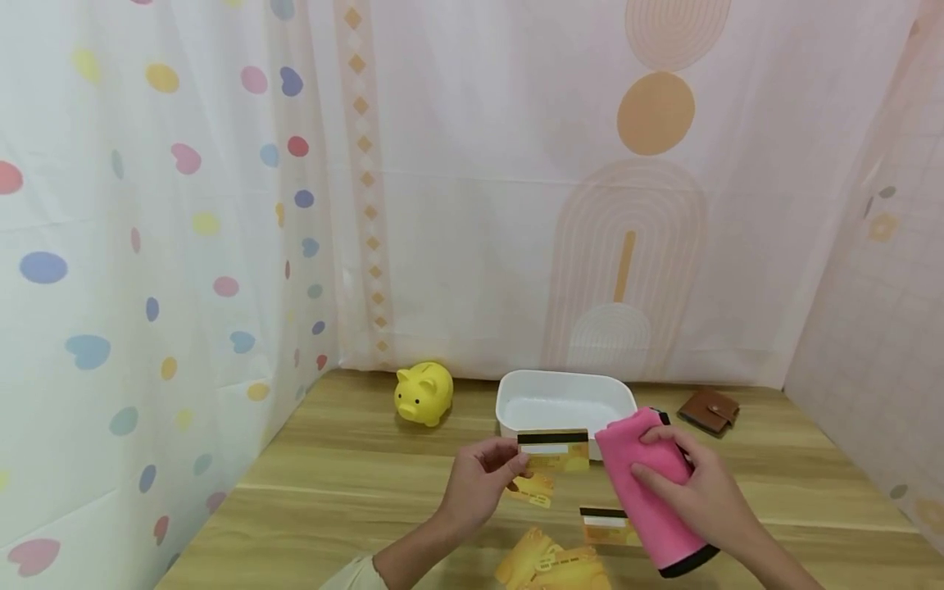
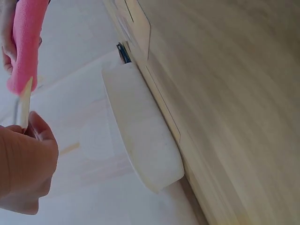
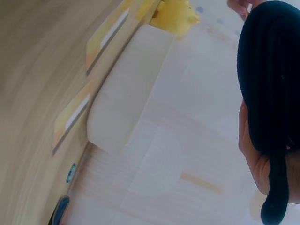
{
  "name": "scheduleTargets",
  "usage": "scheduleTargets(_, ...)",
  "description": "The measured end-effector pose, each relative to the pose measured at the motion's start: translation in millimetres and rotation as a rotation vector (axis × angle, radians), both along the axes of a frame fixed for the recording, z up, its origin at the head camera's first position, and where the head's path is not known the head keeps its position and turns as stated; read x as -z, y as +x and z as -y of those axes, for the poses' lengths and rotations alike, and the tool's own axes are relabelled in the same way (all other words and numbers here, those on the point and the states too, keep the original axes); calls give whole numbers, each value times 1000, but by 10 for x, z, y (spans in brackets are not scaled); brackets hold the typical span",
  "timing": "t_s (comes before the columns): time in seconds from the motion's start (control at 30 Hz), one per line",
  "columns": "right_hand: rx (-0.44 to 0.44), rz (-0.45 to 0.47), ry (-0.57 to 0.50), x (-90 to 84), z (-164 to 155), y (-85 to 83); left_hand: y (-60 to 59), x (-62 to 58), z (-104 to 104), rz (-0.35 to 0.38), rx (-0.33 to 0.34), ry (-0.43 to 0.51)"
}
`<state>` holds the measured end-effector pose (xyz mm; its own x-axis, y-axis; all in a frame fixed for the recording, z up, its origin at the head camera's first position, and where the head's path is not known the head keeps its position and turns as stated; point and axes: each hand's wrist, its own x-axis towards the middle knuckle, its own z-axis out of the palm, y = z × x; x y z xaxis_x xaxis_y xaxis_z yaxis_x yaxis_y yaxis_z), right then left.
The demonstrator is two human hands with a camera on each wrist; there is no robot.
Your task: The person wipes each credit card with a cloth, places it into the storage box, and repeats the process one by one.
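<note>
My left hand [image 1: 510,460] pinches a gold card [image 1: 555,449] with a black stripe by its left end and holds it upright just in front of the white tub [image 1: 564,392]. In the left wrist view the card [image 2: 25,101] shows edge-on above the left hand [image 2: 23,159]. My right hand [image 1: 652,453] grips a pink soft pouch [image 1: 649,500] with a black end, right beside the card. The right wrist view is filled by that black end [image 3: 269,84] and the right hand [image 3: 255,161].
Three more gold cards [image 1: 533,489] [image 1: 608,526] [image 1: 553,565] lie on the wooden table [image 1: 332,492] below my hands. A yellow piggy bank [image 1: 424,393] stands left of the tub and a brown wallet [image 1: 710,410] lies to its right. Curtains close in the back and sides.
</note>
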<state>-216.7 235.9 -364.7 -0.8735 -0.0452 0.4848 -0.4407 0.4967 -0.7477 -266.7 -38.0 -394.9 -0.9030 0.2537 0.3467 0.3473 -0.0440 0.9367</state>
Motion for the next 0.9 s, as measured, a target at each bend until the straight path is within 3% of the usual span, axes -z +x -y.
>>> scheduleTargets(0.33,-12,-48,-12,-90,78,89,18,-6,-38,113,136,66)
scheduleTargets(0.53,-30,-10,-20,-94,170,101,20,24,-55,175,179,94)
scheduleTargets(0.9,-82,5,-24,-44,306,32,38,28,-81,218,262,112)
